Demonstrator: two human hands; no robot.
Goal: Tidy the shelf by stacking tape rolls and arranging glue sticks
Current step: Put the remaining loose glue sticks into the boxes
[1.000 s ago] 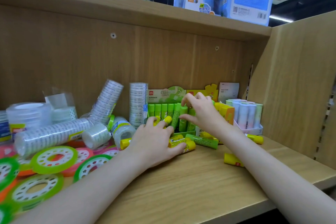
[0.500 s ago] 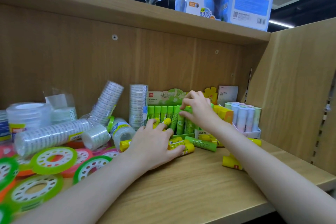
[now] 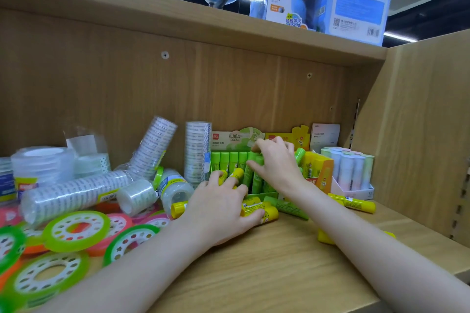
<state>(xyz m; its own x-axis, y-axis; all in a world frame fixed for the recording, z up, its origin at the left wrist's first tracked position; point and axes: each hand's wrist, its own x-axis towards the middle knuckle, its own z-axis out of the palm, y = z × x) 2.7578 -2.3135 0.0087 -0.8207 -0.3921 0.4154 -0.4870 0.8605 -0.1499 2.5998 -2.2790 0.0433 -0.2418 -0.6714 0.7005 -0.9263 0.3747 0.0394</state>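
My left hand [image 3: 223, 208] lies on the shelf board with its fingers curled round a bunch of yellow glue sticks [image 3: 256, 209]. Behind it stands a green display box [image 3: 259, 195] holding a row of upright green glue sticks [image 3: 229, 162]. My right hand [image 3: 277, 162] reaches into that box and pinches a green stick [image 3: 256, 173] near its top. One green stick [image 3: 290, 207] lies loose in front of the box. Clear tape stacks [image 3: 73, 193] and flat coloured tape rolls [image 3: 76, 230] are scattered at the left.
A yellow glue-stick box [image 3: 318, 168] and a white tray of pastel sticks [image 3: 348, 170] stand at the right by the side wall. Loose yellow sticks [image 3: 353, 202] lie near them. One leaning tape stack [image 3: 152, 147] and one upright stack [image 3: 197, 150] stand at the back.
My right hand has shifted a little farther back over the green box, setting the green stick more upright among the others. My left hand stays on the yellow sticks.
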